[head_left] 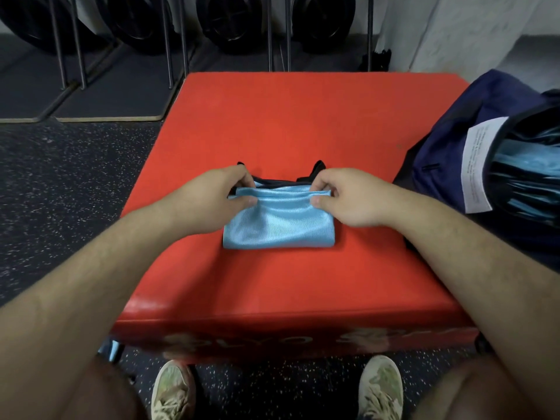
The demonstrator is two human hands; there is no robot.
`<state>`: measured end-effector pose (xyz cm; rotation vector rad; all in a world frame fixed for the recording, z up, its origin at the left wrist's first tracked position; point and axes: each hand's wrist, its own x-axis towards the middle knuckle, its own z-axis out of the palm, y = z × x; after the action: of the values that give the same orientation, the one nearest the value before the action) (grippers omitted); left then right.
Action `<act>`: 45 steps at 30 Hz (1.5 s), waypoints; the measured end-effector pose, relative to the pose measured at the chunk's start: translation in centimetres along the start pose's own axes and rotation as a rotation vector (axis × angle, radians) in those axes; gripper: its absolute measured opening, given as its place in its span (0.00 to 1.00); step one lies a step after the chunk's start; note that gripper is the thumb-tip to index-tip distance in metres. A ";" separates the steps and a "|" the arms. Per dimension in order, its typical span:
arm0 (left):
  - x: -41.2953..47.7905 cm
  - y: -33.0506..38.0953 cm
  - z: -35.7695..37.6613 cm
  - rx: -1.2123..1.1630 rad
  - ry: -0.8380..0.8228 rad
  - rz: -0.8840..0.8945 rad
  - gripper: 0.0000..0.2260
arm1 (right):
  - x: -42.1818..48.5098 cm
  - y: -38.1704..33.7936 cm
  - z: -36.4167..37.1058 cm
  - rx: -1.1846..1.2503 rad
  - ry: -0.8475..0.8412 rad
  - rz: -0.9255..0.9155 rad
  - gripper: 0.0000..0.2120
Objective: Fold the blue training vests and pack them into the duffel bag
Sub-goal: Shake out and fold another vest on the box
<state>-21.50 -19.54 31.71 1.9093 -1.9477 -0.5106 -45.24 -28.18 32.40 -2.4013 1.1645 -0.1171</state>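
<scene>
So everything here sits around a red box [303,122] with white lettering on its near side. At the box's right edge is a navy bag [448,137], gaping open towards the camera and covering that side of the box. I can't tell if it rests on the box or just leans against it. Inside the bag there's more shiny blue cloth [521,165], pretty blurry, and a white label [477,168] hangs at its mouth.

Beyond the box's far edge is a row of black wheels [230,22] on a metal rack [169,40], with dark mats [91,101] on the speckled floor [60,177] off the far-left corner. Two pale shoes [172,389] poke out below the box's near side. Nothing lies between the hands and the cloth.

The vest [272,225] is in the middle of the box top, folded into a small light-blue rectangle, with its black trim sticking out along the far edge.

Both bare forearms reach in from the near side, angled inward. The left hand [221,192] pinches the vest's far-left corner, thumb on top and fingers curled behind the fold. The right hand [342,195] does the same at the far-right corner, and the fold bunches up a little between them.
</scene>
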 end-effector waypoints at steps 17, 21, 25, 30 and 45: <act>1.4 0.2 6.1 0.507 0.051 0.179 0.37 | 3.2 -1.3 2.9 -0.238 0.122 0.210 0.09; 2.0 -0.7 6.9 0.440 0.100 0.169 0.36 | 1.8 -2.6 4.4 -0.403 0.369 -0.058 0.18; 2.1 -1.5 6.9 0.389 0.051 0.168 0.34 | 1.5 -1.1 5.4 -0.335 0.046 -0.085 0.32; 1.9 -2.6 6.1 0.289 -0.003 0.183 0.31 | 1.7 0.8 5.6 -0.264 -0.004 -0.049 0.31; -0.4 -4.1 5.2 0.344 0.113 0.265 0.45 | 1.0 2.4 4.3 -0.320 -0.053 -0.181 0.43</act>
<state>-20.51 -19.22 25.17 1.7775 -2.2803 0.0089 -45.13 -28.63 27.46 -2.7699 1.0032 0.0827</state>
